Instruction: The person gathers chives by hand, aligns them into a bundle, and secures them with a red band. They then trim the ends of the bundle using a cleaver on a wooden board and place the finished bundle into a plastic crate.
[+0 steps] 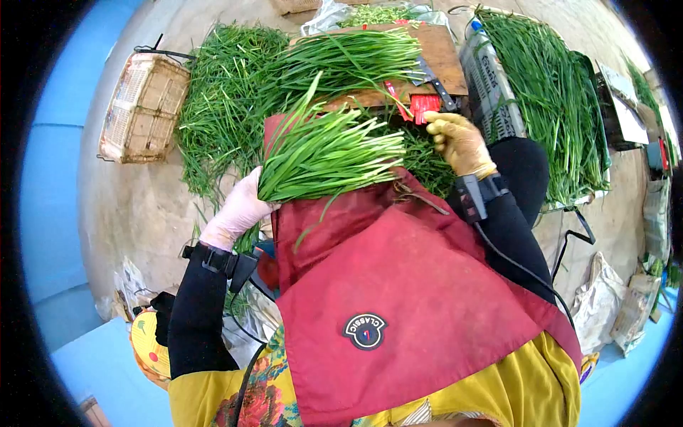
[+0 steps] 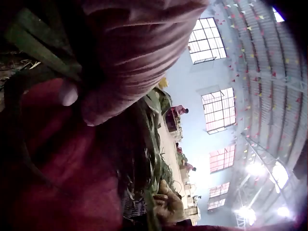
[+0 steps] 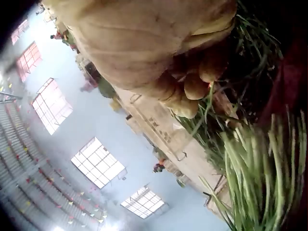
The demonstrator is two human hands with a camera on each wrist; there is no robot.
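Observation:
My left hand (image 1: 238, 206), in a pale pink glove, grips the leafy end of a bunch of green stalks (image 1: 334, 153) over the red apron, cut ends pointing right. In the left wrist view, the gloved hand (image 2: 130, 57) is dark and close, its hold partly hidden. My right hand (image 1: 459, 141), in a yellowed glove, has curled fingers at the edge of the red strips (image 1: 425, 107) and seems to pinch one. A speck of red shows by its fingertips in the right wrist view, where the hand (image 3: 154, 48) is above the stalk ends (image 3: 255, 178).
More stalks (image 1: 341, 60) lie on a wooden board (image 1: 445, 53) beside a knife (image 1: 435, 84). A loose green heap (image 1: 220, 107) is left of it, next to a wicker basket (image 1: 146, 107). A filled crate (image 1: 491, 85) stands right, near the right knee.

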